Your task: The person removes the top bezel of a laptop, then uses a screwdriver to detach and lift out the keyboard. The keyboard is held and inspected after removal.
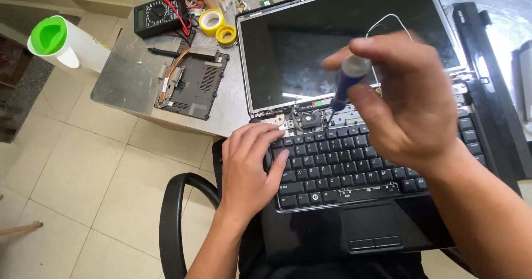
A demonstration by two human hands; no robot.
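Step shown: work on a fastener in the hinge strip of an open black laptop (354,223). The right hand (407,104) pinches a blue-handled screwdriver (344,85) upright between thumb and fingers, tip at about 7 o'clock from the hand, apparently seated near the hinge. The left hand (249,165), fingers loosely together, presses flat on the keyboard (354,165) edge. The next move calls for steady downward pressure while turning.

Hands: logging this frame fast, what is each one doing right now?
Left hand: open, flat on the laptop keyboard's left edge, holding nothing.
Right hand: closed on a blue-handled screwdriver, tip down near the hinge.
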